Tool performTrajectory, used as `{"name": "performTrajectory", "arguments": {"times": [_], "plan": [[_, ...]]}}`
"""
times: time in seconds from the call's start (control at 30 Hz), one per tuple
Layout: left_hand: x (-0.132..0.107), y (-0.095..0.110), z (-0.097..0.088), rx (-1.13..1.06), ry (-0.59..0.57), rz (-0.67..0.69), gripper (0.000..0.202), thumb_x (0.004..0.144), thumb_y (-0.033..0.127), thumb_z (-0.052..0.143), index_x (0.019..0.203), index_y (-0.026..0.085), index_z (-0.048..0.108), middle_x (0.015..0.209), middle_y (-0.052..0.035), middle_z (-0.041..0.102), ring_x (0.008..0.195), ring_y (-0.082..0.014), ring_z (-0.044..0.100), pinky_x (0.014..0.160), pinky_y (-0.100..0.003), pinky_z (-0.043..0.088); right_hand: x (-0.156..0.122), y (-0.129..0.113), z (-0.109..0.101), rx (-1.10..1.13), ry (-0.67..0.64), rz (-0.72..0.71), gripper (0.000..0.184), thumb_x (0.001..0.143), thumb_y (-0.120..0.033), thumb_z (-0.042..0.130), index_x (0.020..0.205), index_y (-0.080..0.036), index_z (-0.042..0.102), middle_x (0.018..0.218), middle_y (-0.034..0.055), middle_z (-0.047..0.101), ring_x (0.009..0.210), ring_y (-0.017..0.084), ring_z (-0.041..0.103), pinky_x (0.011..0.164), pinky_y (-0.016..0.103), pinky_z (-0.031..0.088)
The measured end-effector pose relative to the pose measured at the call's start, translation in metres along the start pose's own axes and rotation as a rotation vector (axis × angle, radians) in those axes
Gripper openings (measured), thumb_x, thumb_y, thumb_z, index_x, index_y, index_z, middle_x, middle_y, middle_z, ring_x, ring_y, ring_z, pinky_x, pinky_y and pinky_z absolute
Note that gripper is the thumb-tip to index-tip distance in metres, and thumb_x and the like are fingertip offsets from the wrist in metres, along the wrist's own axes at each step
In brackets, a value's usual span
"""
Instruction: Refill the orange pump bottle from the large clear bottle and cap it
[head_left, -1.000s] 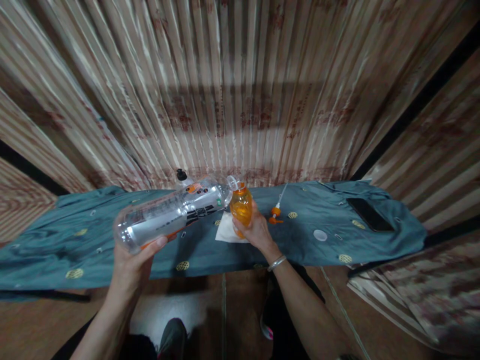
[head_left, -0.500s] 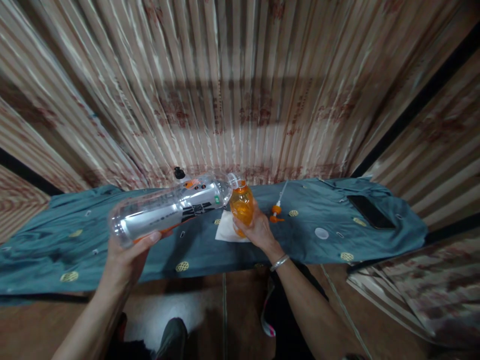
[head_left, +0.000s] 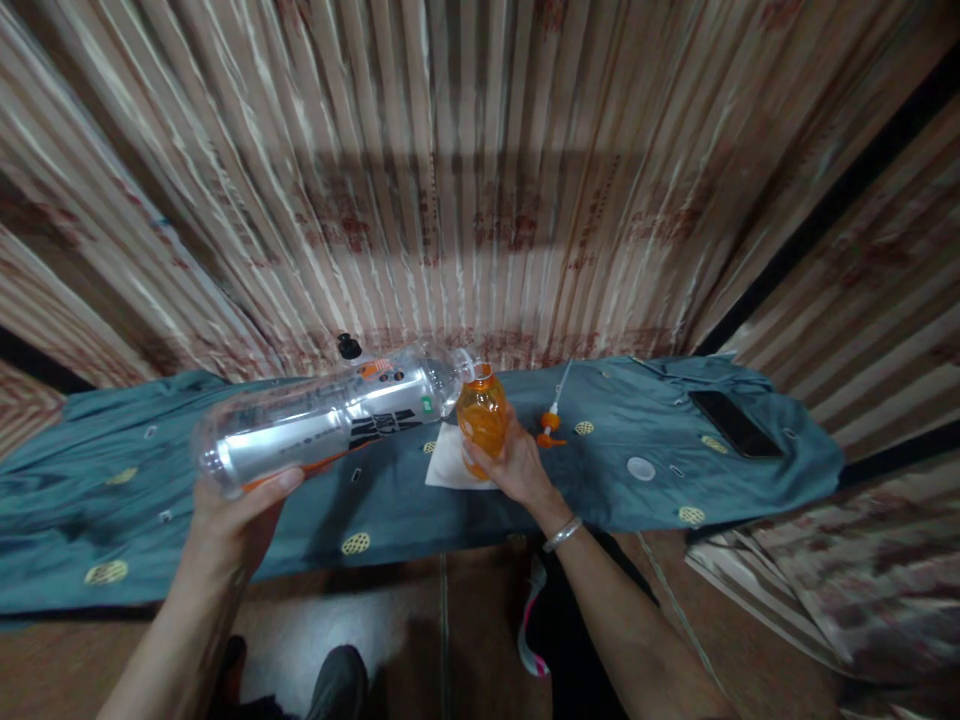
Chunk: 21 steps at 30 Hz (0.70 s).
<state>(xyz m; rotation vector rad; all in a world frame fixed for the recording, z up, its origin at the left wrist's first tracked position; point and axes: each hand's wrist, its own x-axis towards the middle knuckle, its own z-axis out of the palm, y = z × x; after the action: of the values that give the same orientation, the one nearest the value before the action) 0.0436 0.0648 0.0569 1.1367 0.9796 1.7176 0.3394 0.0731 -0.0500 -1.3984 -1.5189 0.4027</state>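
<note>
My left hand is closed around the lower end of a large clear plastic bottle with a silver label. That bottle lies nearly level, its uncapped mouth tipped to the right at the rim of an orange see-through bottle. Around the orange bottle's right side wraps my right hand, holding it upright and slightly tilted over a white folded cloth or tissue. Whether liquid is flowing between the mouths I cannot make out. An orange pump head with a white dip tube lies just right of my right hand.
A teal patterned cloth covers the narrow table. On its right side lie a black phone and a pale round disc. Behind the clear bottle shows a small black-topped object. A striped curtain hangs behind the table.
The clear bottle's mouth has drawn slightly left of the orange bottle's opening, and its base has shifted left and a little down. Both hands keep their holds. The whole view has shifted slightly.
</note>
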Motion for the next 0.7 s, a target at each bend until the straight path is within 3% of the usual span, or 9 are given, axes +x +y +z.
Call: {"name": "performTrajectory", "arguments": {"times": [0.2, 0.4, 0.57, 0.7], "plan": [[-0.0045, 0.0006, 0.0007, -0.015, -0.03, 0.009, 0.081, 0.036, 0.029, 0.111, 0.11, 0.033, 0.078, 0.128, -0.0055, 0.078, 0.116, -0.0311, 0.073, 0.08, -0.036, 0.071, -0.0014, 0.0024, 0.0011, 0.006, 0.01, -0.019, 0.077, 0.085, -0.04, 0.081, 0.153, -0.02, 0.051, 0.134, 0.0143, 0.08, 0.121, 0.035, 0.08, 0.107, 0.053, 0.065], [-0.0087, 0.004, 0.0037, -0.039, 0.009, 0.006, 0.081, 0.035, 0.028, 0.11, 0.108, 0.031, 0.076, 0.123, -0.0032, 0.077, 0.11, -0.0286, 0.072, 0.076, -0.035, 0.071, -0.0021, 0.0049, 0.0012, -0.008, 0.011, 0.021, 0.078, 0.084, -0.044, 0.082, 0.152, -0.021, 0.052, 0.136, 0.0152, 0.079, 0.123, 0.036, 0.079, 0.107, 0.056, 0.065], [-0.0098, 0.0046, 0.0033, -0.045, 0.037, -0.01, 0.084, 0.032, 0.026, 0.109, 0.108, 0.032, 0.075, 0.124, -0.0031, 0.077, 0.112, -0.0299, 0.071, 0.075, -0.035, 0.07, -0.0012, 0.0024, 0.0003, 0.008, 0.0, 0.025, 0.077, 0.084, -0.044, 0.082, 0.151, -0.019, 0.052, 0.137, 0.0164, 0.079, 0.124, 0.037, 0.078, 0.108, 0.056, 0.064], [-0.0101, 0.0036, 0.0019, -0.019, 0.026, -0.01, 0.089, 0.034, 0.028, 0.11, 0.116, 0.031, 0.074, 0.129, -0.0051, 0.076, 0.117, -0.0303, 0.07, 0.086, -0.036, 0.068, -0.001, -0.0008, -0.0014, 0.01, -0.011, 0.028, 0.077, 0.085, -0.041, 0.081, 0.153, -0.021, 0.05, 0.137, 0.0137, 0.079, 0.123, 0.035, 0.079, 0.107, 0.053, 0.065]]}}
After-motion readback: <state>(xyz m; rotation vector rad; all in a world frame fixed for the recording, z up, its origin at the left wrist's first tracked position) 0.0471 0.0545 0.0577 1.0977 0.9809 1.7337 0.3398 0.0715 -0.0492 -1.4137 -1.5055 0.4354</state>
